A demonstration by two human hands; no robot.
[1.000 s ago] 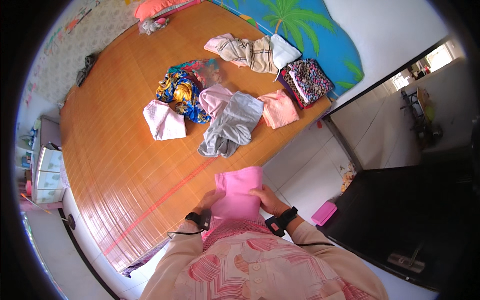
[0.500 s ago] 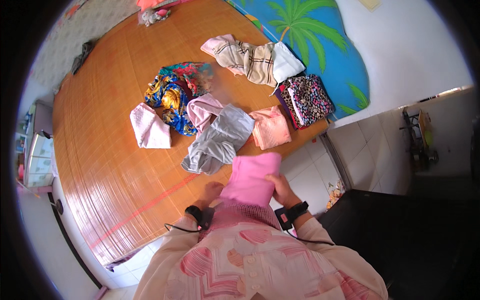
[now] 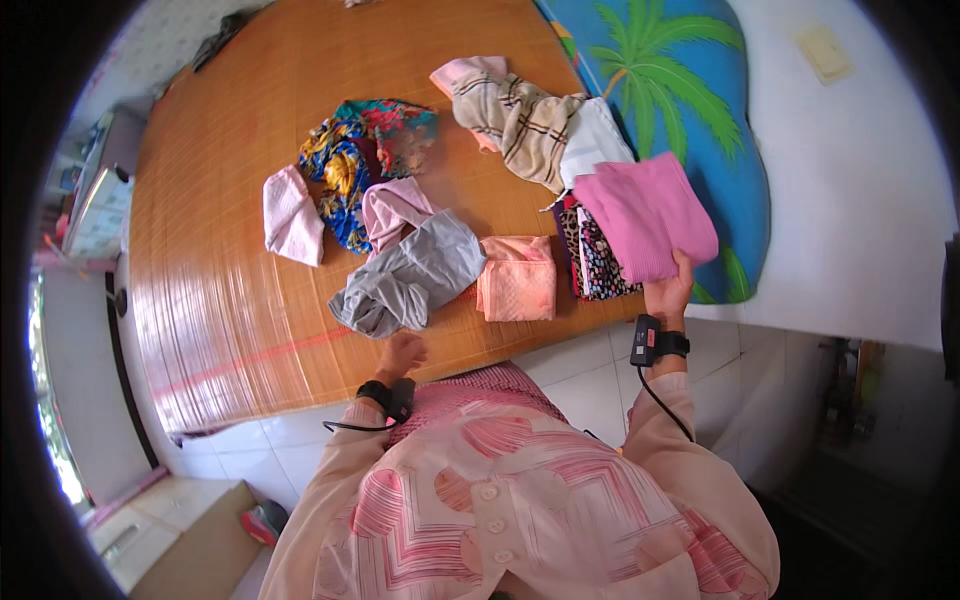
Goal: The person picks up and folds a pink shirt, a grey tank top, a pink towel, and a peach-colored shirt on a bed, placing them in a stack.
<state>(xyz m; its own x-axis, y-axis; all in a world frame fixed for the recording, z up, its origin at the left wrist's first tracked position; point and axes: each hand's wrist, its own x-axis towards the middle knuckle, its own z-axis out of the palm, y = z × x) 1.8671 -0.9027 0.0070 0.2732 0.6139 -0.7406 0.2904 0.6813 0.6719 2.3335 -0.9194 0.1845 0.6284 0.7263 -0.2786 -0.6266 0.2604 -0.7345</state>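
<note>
My right hand (image 3: 670,292) grips the near edge of a folded pink garment (image 3: 648,215), which lies over a stack of folded clothes (image 3: 600,262) with floral and leopard prints at the bed's right edge. The stack's top is mostly hidden under it. By the near edge of the bed, my left hand (image 3: 404,352) is empty, fingers loosely bent and apart, just below a crumpled grey garment (image 3: 415,275). A folded peach towel (image 3: 518,280) sits between the grey garment and the stack.
The bed has a brown woven mat (image 3: 230,250). Left of centre lie a pale pink cloth (image 3: 292,215), a blue-and-yellow patterned cloth (image 3: 340,170) and a pink garment (image 3: 395,212). A plaid beige cloth (image 3: 520,125) and a white cloth (image 3: 597,140) lie farther back, beside a palm-tree panel (image 3: 690,80).
My right hand has carried the folded pink garment from in front of my body rightward and away onto the stack. My left hand has let go of it and stays near the bed's edge.
</note>
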